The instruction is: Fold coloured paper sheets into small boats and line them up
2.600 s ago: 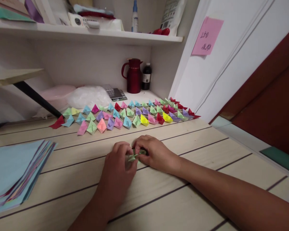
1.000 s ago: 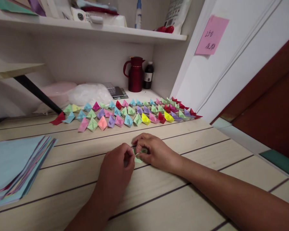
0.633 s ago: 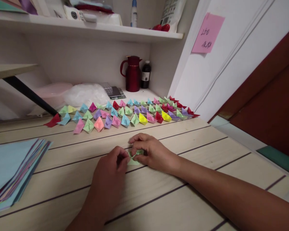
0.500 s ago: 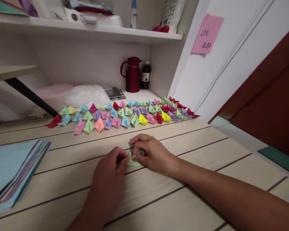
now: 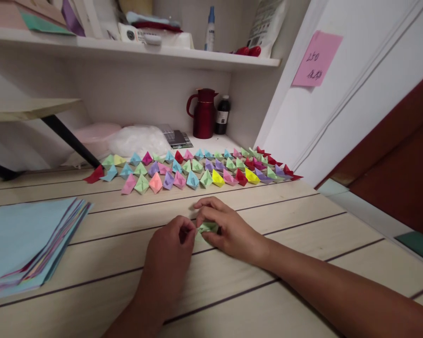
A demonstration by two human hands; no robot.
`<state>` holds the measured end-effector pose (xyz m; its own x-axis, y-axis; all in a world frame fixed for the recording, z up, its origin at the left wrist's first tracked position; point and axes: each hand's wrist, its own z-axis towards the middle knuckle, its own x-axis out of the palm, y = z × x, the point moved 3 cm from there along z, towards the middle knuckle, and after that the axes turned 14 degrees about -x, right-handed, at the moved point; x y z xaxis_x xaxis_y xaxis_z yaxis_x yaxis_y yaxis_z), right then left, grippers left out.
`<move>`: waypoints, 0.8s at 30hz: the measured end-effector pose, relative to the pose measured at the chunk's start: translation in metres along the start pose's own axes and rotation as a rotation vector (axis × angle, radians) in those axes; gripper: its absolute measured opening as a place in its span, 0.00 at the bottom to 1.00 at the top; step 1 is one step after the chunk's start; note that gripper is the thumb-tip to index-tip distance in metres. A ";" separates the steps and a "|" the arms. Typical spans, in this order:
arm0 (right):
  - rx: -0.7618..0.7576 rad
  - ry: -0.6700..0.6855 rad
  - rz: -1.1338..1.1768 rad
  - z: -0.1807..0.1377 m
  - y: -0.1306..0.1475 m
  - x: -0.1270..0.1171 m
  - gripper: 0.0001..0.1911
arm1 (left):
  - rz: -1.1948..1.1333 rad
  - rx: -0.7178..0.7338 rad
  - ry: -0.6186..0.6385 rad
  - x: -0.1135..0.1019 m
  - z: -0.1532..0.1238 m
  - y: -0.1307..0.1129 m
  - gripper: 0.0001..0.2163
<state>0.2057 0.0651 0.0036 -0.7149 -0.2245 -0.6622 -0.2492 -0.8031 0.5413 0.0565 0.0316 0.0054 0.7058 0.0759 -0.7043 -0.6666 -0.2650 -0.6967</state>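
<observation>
A small piece of folded light green paper (image 5: 208, 227) lies between my two hands, low over the wooden tabletop (image 5: 254, 305). My left hand (image 5: 174, 244) pinches its left corner between thumb and fingertips. From the right, my right hand (image 5: 229, 230) grips the same paper, thumb below and fingers curled over the top. Fingers hide much of the paper, so its exact folded shape cannot be made out. Beyond my hands stand rows of small folded paper boats (image 5: 192, 180) in many colours.
At left lies a stack of coloured paper sheets (image 5: 24, 230), light blue on top. Behind the boats are a filled plastic bag (image 5: 139, 141), a dark red jug (image 5: 203, 115) and a dark bottle (image 5: 222, 116). A shelf (image 5: 155, 52) runs above; a pink note (image 5: 317, 58) is on the right.
The view has shifted, so everything appears a little further right. Both hands keep hold of the green paper, and the left fingertips have shifted slightly at its corner.
</observation>
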 end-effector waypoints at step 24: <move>-0.015 -0.062 -0.046 -0.002 -0.004 -0.001 0.07 | 0.007 -0.060 -0.066 0.003 -0.001 0.001 0.02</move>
<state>0.2082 0.0674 0.0013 -0.7421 -0.1531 -0.6526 -0.2729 -0.8202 0.5028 0.0578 0.0306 0.0029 0.6827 0.1369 -0.7178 -0.6543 -0.3229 -0.6839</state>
